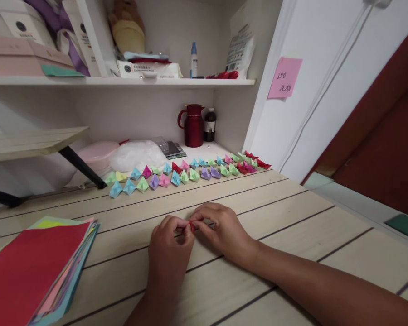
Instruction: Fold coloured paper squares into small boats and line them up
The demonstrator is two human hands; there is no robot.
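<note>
Red paper pc btwn fingertips of L hand & R hand

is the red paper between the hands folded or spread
Folded: the red paper shows as a small, narrow piece pinched by the left hand and right hand. Part is hidden, so I cannot tell its exact shape.

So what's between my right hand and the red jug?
In the head view, beyond your right hand: wooden tabletop, then two rows of colourful paper boats, then white shelf surface before the red jug.
</note>
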